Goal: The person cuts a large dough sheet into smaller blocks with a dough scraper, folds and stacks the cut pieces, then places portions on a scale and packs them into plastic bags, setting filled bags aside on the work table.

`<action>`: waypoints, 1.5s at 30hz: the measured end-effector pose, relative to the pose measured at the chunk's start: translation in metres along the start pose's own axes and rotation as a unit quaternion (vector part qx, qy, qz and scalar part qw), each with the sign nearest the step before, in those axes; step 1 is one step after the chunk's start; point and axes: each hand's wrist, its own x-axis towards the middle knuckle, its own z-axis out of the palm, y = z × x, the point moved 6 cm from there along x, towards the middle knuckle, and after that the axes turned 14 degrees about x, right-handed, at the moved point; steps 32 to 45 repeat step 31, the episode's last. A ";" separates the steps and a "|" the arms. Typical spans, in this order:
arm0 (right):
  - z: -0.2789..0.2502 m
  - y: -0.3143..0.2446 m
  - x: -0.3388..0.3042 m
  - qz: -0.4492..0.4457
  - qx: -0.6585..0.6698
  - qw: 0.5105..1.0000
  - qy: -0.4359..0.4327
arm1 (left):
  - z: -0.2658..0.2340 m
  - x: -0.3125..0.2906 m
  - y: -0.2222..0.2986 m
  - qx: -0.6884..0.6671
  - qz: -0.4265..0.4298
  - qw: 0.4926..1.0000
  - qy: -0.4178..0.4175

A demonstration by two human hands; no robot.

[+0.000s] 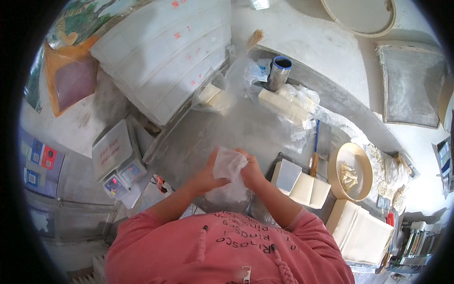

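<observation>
Over the near edge of a grey floured worktop (198, 137), my two hands grip a thin, clear plastic bag (229, 165). My left hand (206, 176) is closed on its left side, the thumb lying across the plastic. On the other side my right hand (250, 169) pinches the bag near its upper edge. The lower part of the bag hangs between my forearms, and what it contains, if anything, I cannot make out. Just right of my right hand lie stacks of pale, flat dough sheets (302, 190).
At the right stand a round wooden-rimmed sieve (332, 170) with dough scraps and a larger dough stack (362, 232). Bagged pale blocks (283, 106) and a blue-rimmed metal cylinder (280, 73) are at the back. A scale (118, 182) and a white box (111, 149) sit left.
</observation>
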 end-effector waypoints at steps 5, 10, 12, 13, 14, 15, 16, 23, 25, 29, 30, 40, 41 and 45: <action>-0.007 -0.109 -0.014 -0.281 -0.295 0.909 0.093 | 0.030 0.116 -0.039 -0.077 -0.116 0.989 -0.044; -0.092 -0.137 -0.091 -0.193 -0.221 0.924 0.245 | 0.014 0.322 0.079 0.154 0.282 0.914 0.247; -0.107 -0.128 -0.133 -0.175 -0.181 0.912 0.324 | 0.050 0.383 0.124 0.341 0.387 0.804 0.294; -0.107 -0.125 -0.160 -0.166 -0.234 0.886 0.365 | 0.070 0.422 0.125 0.470 0.316 0.793 0.225; -0.103 -0.119 -0.187 -0.147 -0.279 0.864 0.393 | 0.085 0.451 0.117 0.532 0.251 0.793 0.162; -0.096 -0.113 -0.216 -0.129 -0.331 0.834 0.423 | 0.101 0.481 0.097 0.608 0.148 0.780 -0.022; -0.088 -0.107 -0.242 -0.122 -0.381 0.802 0.444 | 0.110 0.493 0.085 0.654 0.098 0.748 -0.059; -0.063 -0.042 -0.331 0.004 -0.377 0.750 0.543 | 0.106 0.505 0.121 0.715 0.067 0.682 -0.141; -0.066 -0.038 -0.338 0.044 -0.378 0.779 0.499 | 0.108 0.437 0.164 0.679 0.144 0.714 0.092; -0.079 -0.096 -0.423 -0.269 -0.282 0.760 0.520 | 0.201 0.232 0.186 0.301 0.440 0.822 -0.198; -0.080 -0.115 -0.464 -0.401 -0.216 0.724 0.518 | 0.215 0.150 0.154 0.297 0.406 0.750 -0.430; -0.079 -0.111 -0.473 -0.423 -0.208 0.707 0.527 | 0.214 0.048 0.125 0.274 0.385 0.624 -0.622; -0.079 -0.111 -0.473 -0.423 -0.208 0.707 0.527 | 0.214 0.048 0.125 0.274 0.385 0.624 -0.622; -0.079 -0.111 -0.473 -0.423 -0.208 0.707 0.527 | 0.214 0.048 0.125 0.274 0.385 0.624 -0.622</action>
